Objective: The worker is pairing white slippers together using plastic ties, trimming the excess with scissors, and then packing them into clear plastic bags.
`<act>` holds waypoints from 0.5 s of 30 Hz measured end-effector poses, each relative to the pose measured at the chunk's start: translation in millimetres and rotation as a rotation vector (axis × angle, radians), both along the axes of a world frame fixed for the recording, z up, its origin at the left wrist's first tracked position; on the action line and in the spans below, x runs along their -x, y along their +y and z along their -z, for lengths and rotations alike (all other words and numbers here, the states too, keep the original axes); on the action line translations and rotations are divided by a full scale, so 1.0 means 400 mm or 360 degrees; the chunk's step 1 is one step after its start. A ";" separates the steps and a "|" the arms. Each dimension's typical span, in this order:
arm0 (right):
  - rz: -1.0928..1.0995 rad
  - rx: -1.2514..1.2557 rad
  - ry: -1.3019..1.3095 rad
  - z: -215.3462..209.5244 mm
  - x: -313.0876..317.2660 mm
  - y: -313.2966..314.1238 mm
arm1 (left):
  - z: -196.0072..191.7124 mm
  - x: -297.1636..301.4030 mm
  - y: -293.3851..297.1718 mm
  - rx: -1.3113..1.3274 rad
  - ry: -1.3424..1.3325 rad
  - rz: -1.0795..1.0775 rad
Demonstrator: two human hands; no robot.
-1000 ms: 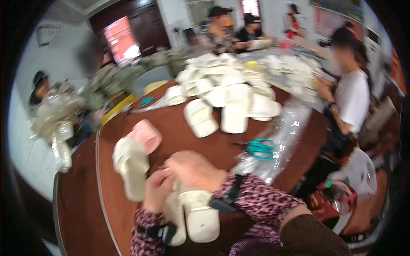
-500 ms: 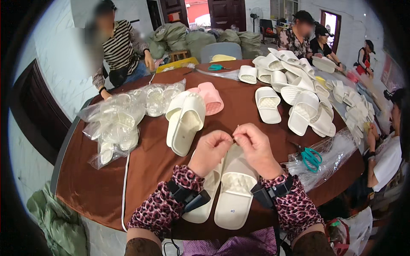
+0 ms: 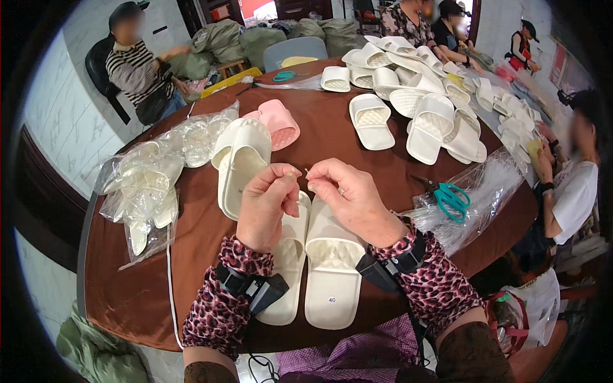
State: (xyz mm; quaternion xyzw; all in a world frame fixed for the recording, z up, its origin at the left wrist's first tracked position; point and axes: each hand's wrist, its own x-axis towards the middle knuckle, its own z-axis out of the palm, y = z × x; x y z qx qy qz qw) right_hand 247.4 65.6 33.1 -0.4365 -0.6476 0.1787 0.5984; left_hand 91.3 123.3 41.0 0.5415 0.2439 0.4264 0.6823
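My left hand (image 3: 268, 207) and my right hand (image 3: 357, 204) are raised over a pair of white slippers, fingertips facing each other with a small gap between. Both are closed in a pinch. A tiny thin tip shows at the right fingertips, too small to name; whatever the left fingers hold is hidden. Beneath them, the right slipper (image 3: 332, 287) and the left slipper (image 3: 284, 290) lie side by side, toes away from me, partly covered by my hands and wrist straps. Just beyond my left hand rests another white pair (image 3: 239, 159), next to a pink slipper (image 3: 281, 124).
Bagged slippers (image 3: 150, 175) lie at the left of the brown-covered table (image 3: 211, 287). At right, teal-handled scissors (image 3: 453, 203) sit on a bundle of clear plastic strands (image 3: 488, 195). A heap of white slippers (image 3: 421, 83) fills the far right. Several people are around the table.
My hands have drawn slightly apart at the fingertips. The view has shifted, so the table things appear farther left and higher. The person at far left has pulled their hand off the bagged slippers.
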 end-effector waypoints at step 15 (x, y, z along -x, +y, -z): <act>0.0253 -0.0231 -0.0473 0.000 0.003 -0.004 | 0.001 -0.002 -0.013 -0.0274 0.0200 -0.0161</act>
